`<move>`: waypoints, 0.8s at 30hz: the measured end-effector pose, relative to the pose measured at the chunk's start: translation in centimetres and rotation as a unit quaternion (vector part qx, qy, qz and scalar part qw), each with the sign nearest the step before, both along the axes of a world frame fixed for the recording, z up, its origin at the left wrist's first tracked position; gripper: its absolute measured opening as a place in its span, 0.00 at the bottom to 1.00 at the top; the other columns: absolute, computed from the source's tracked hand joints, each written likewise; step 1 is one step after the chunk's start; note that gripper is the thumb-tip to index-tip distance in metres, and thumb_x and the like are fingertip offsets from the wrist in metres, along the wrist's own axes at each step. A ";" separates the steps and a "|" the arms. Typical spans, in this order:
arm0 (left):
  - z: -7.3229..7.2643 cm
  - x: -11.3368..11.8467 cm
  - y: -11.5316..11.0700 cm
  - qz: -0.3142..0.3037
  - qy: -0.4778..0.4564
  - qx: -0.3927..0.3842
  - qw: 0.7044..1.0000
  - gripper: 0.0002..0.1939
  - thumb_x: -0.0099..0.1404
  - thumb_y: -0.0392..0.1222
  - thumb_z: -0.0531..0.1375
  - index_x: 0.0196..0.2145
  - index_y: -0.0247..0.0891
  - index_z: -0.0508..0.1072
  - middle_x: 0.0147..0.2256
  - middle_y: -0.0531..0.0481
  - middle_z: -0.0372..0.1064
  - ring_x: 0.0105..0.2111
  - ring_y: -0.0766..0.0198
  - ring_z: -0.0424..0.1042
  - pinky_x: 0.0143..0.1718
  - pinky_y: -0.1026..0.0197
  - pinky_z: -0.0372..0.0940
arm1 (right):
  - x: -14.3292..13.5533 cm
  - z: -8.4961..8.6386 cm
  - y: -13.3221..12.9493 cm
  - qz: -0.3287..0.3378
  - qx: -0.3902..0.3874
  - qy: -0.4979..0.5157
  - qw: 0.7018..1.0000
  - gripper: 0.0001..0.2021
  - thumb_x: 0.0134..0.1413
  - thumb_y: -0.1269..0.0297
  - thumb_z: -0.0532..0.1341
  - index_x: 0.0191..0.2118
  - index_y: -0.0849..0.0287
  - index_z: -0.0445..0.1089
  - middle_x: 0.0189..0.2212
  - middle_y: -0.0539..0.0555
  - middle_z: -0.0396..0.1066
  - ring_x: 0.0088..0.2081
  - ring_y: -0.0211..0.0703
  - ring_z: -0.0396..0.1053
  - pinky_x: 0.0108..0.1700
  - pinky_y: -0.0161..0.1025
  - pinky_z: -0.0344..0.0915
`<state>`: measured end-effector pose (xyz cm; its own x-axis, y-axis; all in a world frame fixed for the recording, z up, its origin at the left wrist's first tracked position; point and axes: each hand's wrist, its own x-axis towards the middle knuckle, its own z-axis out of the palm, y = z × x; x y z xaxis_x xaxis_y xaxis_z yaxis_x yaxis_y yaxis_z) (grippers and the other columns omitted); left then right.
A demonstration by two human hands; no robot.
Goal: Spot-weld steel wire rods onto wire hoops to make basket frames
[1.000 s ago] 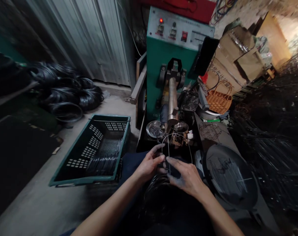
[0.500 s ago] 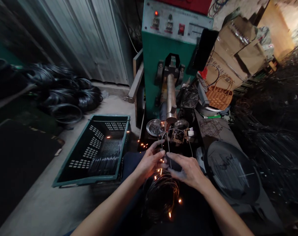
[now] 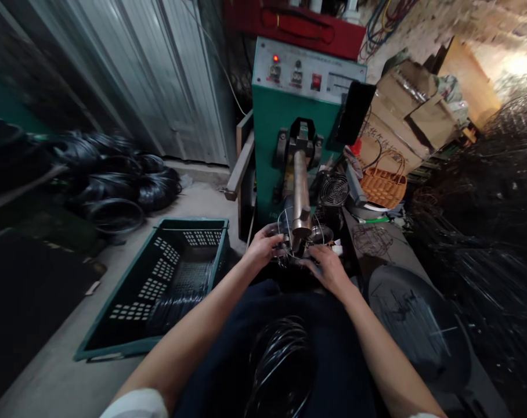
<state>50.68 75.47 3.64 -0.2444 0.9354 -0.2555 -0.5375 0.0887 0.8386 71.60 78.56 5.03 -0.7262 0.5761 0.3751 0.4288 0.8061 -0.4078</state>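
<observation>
A thin bent wire frame (image 3: 295,256) is held between my two hands, around the lower end of the thick metal electrode arm (image 3: 300,191). My left hand (image 3: 263,247) pinches its left side. My right hand (image 3: 328,266) grips it on the right, thumb and fingers close together. The electrode arm juts from a green welding machine (image 3: 267,145) straight ahead. Part of the wire is hidden behind the arm and my fingers. On my lap lies a bundle of dark wire rings (image 3: 278,360).
To the left a green plastic crate (image 3: 152,278) holds a pile of dark wire pieces. Black wire coils (image 3: 115,174) lie behind it. On the right stand a dark round pan (image 3: 411,319) with thin rods, a wicker basket (image 3: 383,186) and a cardboard box (image 3: 398,116).
Both hands have moved forward with the wire, from below the electrode tip to around it. The orange sparks are gone. The camera view has tilted up slightly.
</observation>
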 end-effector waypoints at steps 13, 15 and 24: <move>-0.6 -0.8 1.7 0.008 0.017 0.023 1.000 0.25 0.52 0.31 0.66 0.48 0.34 0.67 0.27 0.49 0.71 0.20 0.67 0.71 0.21 0.64 0.68 | -0.8 -0.4 2.0 0.015 -0.032 0.008 0.999 0.09 0.61 0.59 0.59 0.33 0.57 0.68 0.31 0.51 0.72 0.35 0.42 0.70 0.40 0.35 0.61; -0.3 -0.7 1.4 0.006 0.032 0.032 0.999 0.24 0.52 0.31 0.65 0.47 0.35 0.67 0.28 0.49 0.71 0.20 0.68 0.71 0.21 0.65 0.68 | -0.8 -0.2 1.5 0.010 -0.010 -0.013 1.000 0.10 0.61 0.58 0.59 0.33 0.58 0.68 0.31 0.53 0.72 0.36 0.43 0.70 0.41 0.37 0.61; -2.7 1.2 -4.3 -0.033 0.093 -0.048 0.994 0.17 0.50 0.49 0.68 0.31 0.33 0.72 0.19 0.53 0.67 0.14 0.72 0.61 0.13 0.70 0.54 | 4.8 -1.0 -5.7 -0.036 -0.104 0.067 0.992 0.13 0.60 0.53 0.58 0.45 0.54 0.69 0.43 0.55 0.71 0.46 0.47 0.69 0.49 0.42 0.64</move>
